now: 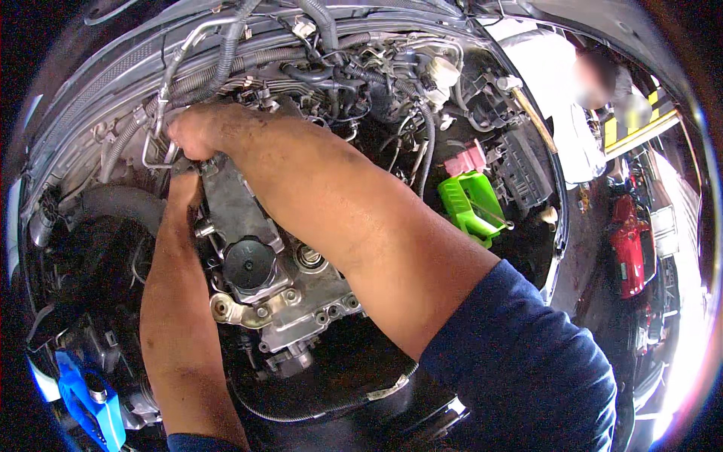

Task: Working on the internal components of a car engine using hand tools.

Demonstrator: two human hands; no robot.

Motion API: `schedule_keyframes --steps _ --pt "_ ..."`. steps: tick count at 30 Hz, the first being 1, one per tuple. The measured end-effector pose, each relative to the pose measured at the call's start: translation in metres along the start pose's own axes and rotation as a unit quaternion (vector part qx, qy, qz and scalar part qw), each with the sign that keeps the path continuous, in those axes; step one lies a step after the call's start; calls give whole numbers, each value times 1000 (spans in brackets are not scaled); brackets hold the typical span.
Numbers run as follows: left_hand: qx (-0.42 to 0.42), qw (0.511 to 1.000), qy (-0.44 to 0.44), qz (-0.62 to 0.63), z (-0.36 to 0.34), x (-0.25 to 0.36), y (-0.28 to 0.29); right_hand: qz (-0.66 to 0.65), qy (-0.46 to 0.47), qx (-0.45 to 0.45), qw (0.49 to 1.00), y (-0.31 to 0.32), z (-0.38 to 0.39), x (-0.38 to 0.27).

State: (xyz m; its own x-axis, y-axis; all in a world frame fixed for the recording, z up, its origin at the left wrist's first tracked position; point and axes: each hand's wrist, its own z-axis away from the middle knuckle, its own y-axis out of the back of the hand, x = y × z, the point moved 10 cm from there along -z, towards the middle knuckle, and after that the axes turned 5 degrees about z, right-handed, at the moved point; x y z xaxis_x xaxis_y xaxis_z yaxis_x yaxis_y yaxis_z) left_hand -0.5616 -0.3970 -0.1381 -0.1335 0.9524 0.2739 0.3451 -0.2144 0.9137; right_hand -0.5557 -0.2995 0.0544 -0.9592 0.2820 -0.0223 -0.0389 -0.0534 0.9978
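Observation:
My right hand (pixel 194 132) reaches across the engine to a bent metal pipe (pixel 155 134) at the upper left, its fingers curled at the pipe, partly out of sight. Just below it, my left hand (pixel 186 179) is down beside the grey engine cover (pixel 226 200), its fingers hidden among the pipework and under my right hand. Corrugated hoses (pixel 226 56) run above both hands. A round black cap (pixel 249 264) sits on the lower part of the cover, with a metal bracket (pixel 238 308) below it. A thick dark hose (pixel 120 207) lies left of my left forearm.
A green plastic container (pixel 461 197), a pink reservoir (pixel 463 160) and a hammer-like wooden-handled tool (pixel 531 113) are at the right of the bay. A blue container (pixel 96 403) stands at lower left. Beyond the fender are a person (pixel 591 79) and a red vehicle (pixel 629 245).

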Motion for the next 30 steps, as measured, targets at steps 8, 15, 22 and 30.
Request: schedule_keyframes --steps 8,15,22,30 --pt "16 994 47 98 0 -48 -39 -45 31 49 997 22 19 -5" --pt "181 927 141 297 28 -23 29 -102 -16 73 992 28 23 2" --pt "168 943 166 237 43 61 141 -186 -99 117 970 32 43 21" --pt "52 973 225 4 74 42 179 -352 -61 330 874 62 124 39"
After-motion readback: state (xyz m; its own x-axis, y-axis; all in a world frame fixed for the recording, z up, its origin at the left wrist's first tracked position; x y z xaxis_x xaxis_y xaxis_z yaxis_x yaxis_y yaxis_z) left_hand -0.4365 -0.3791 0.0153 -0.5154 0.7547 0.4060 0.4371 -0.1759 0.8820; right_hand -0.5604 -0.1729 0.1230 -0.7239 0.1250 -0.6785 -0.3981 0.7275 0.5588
